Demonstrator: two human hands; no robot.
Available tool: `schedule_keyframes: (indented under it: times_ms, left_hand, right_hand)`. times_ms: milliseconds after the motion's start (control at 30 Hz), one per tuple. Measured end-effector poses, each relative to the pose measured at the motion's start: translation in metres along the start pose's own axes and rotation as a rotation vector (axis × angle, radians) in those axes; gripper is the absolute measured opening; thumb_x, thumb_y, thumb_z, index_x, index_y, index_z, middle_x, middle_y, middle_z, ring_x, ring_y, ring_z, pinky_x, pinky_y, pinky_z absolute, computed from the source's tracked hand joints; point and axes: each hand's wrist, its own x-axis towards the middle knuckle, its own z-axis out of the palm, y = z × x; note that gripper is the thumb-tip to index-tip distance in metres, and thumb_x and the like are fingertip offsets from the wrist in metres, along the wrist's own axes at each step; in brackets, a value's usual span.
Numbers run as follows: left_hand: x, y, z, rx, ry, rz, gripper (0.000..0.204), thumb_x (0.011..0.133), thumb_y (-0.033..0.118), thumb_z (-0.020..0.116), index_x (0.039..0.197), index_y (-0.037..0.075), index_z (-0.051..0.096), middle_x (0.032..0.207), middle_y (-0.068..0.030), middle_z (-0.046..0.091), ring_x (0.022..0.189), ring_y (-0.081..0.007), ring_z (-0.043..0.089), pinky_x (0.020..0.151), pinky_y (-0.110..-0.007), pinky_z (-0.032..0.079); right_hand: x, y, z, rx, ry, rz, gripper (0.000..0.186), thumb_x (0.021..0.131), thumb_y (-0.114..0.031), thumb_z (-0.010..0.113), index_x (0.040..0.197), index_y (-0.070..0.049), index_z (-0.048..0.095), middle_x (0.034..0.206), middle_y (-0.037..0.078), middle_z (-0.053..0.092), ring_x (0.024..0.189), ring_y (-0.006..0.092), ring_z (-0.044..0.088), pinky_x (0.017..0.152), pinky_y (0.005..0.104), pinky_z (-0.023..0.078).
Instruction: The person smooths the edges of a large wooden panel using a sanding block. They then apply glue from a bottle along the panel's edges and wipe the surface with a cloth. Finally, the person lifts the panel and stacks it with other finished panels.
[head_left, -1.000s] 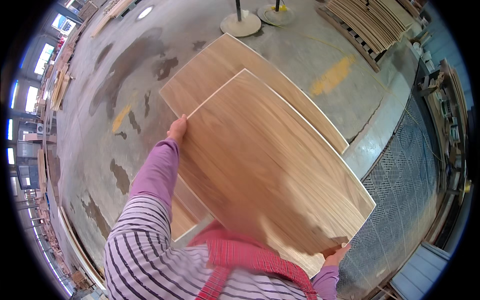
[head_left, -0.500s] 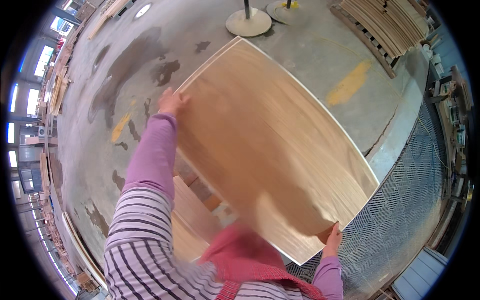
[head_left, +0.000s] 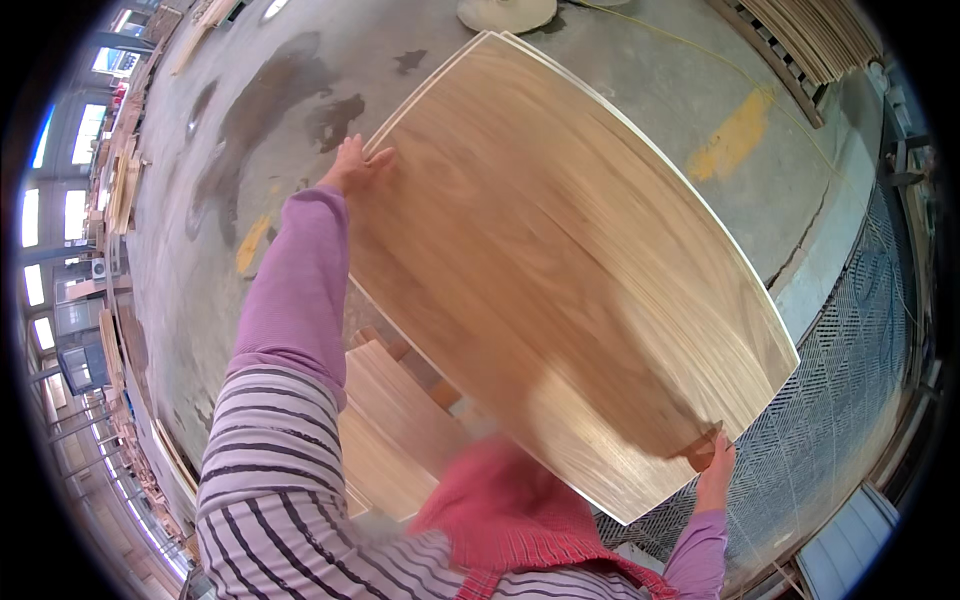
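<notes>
I hold a large thin wooden veneer sheet (head_left: pixel 560 260) flat in front of me. My left hand (head_left: pixel 352 168) grips its far left edge with the arm stretched out in a purple sleeve. My right hand (head_left: pixel 714 462) pinches the near right corner. The sheet lies almost exactly over a second sheet (head_left: pixel 478 48) beneath it, of which only a thin pale rim shows along the far edge.
Below the sheet on my left is a lower stack of wooden boards (head_left: pixel 385 430). A metal mesh grating (head_left: pixel 850 370) runs along the right. Stained concrete floor (head_left: pixel 250 110) spreads ahead, with a round stand base (head_left: pixel 505 12) and stacked planks (head_left: pixel 820 35) at the top.
The held sheet has swung forward and left, from lying offset from the lower sheet to covering it almost fully. My left arm has stretched further out.
</notes>
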Motion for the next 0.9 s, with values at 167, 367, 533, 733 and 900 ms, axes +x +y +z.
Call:
schedule_keyframes:
  times_ms: [167,367,533,733,900]
  left_hand:
    - [0.014,0.038,-0.019,-0.244,-0.281,-0.055,0.069,0.083,0.061,0.06,0.116,0.001,0.057,0.109,-0.0151,0.064,0.102,-0.0248,0.058,0.088,-0.035,0.043]
    - [0.025,0.027,-0.03,-0.084,-0.264,-0.167,0.06,0.085,0.06,0.057,0.104,0.003,0.062,0.106,-0.0166,0.065,0.1,-0.0303,0.06,0.085,-0.037,0.045]
    - [0.022,0.028,-0.032,-0.209,-0.235,-0.14,0.06,0.083,0.064,0.058,0.097,0.006,0.063,0.089,-0.0054,0.064,0.085,-0.0168,0.057,0.077,-0.033,0.044]
    - [0.02,0.028,-0.032,-0.259,-0.255,-0.179,0.064,0.084,0.061,0.058,0.112,0.003,0.059,0.106,-0.0138,0.063,0.1,-0.0281,0.057,0.087,-0.038,0.044]
    - [-0.038,0.0,0.015,0.017,0.436,0.075,0.075,0.086,0.053,0.059,0.134,-0.002,0.042,0.137,-0.0256,0.043,0.126,-0.0394,0.04,0.106,-0.043,0.031]
  right_hand:
    - [0.007,-0.003,0.014,0.019,0.23,0.056,0.038,0.09,-0.033,0.064,0.111,-0.003,0.052,0.105,0.007,0.061,0.094,0.0181,0.06,0.079,0.0334,0.05]
    - [0.003,-0.008,0.036,0.083,0.105,0.032,0.034,0.089,-0.031,0.066,0.107,-0.003,0.058,0.103,0.006,0.063,0.093,0.0174,0.062,0.08,0.0321,0.049]
    - [0.002,-0.002,0.037,0.036,0.19,0.007,0.033,0.09,-0.032,0.064,0.106,-0.003,0.062,0.101,0.005,0.065,0.091,0.0162,0.062,0.079,0.0315,0.049]
    - [-0.004,-0.019,0.043,-0.083,0.123,0.081,0.046,0.087,-0.035,0.068,0.113,0.001,0.053,0.111,0.01,0.059,0.101,0.0169,0.056,0.086,0.0326,0.046]
    - [0.055,-0.022,0.022,-0.855,0.393,-0.512,0.081,0.083,-0.036,0.07,0.138,0.008,0.031,0.139,0.023,0.039,0.13,0.0326,0.037,0.109,0.0414,0.028]
